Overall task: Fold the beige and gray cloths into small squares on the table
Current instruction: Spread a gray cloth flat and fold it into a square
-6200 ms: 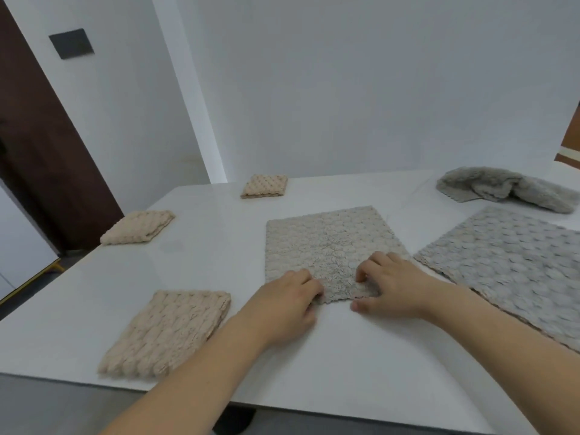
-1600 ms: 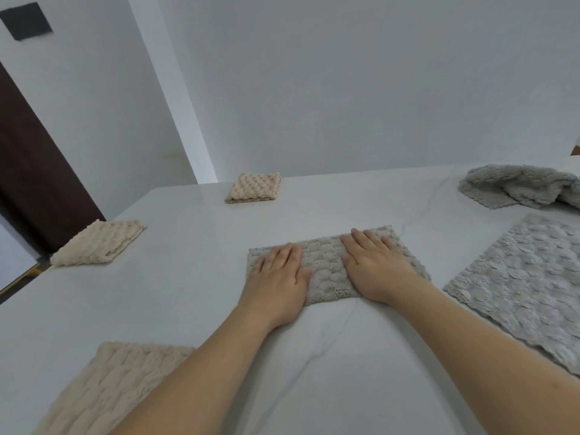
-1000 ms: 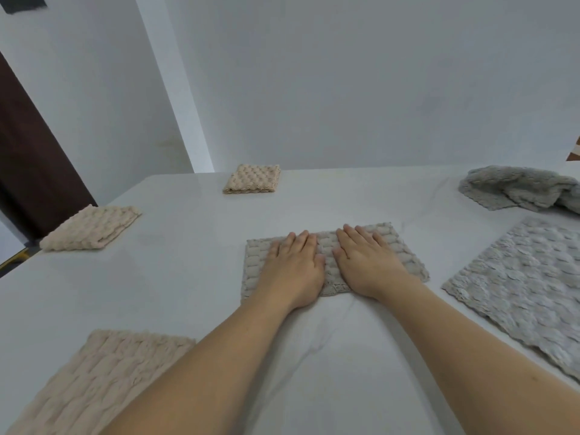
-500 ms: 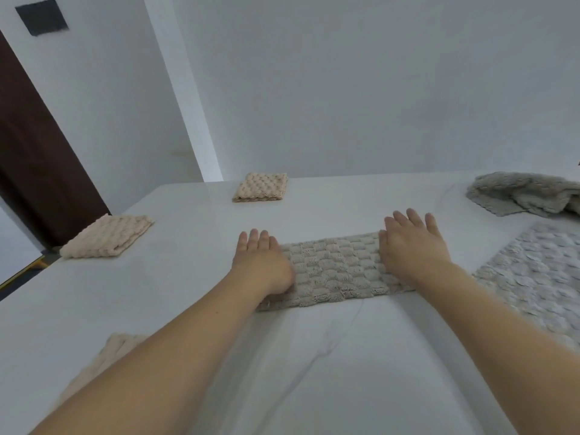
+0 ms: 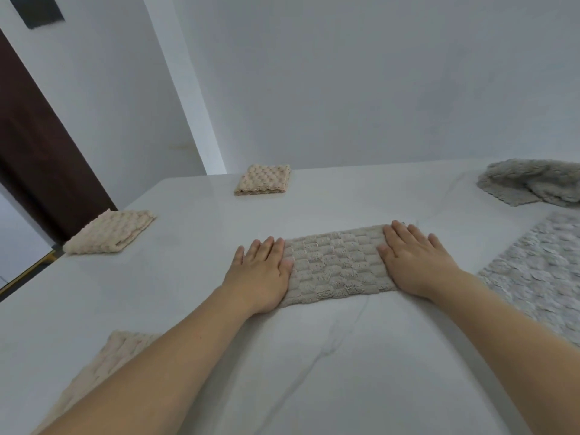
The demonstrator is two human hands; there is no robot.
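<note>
gray cloth [image 5: 337, 265] lies mid-table [image 5: 314, 372], folded to a strip. left hand [image 5: 260, 274] and right hand [image 5: 414, 262] are pressed flat on its ends, fingers straight. judged soft, limp, light; best pinched at an end's corners.

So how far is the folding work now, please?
Done: three beige cloths lie folded, far, left and near left. In hand: left hand and right hand press flat on a half-folded gray cloth. Left: its second fold, the flat gray cloth and the crumpled one.
</note>
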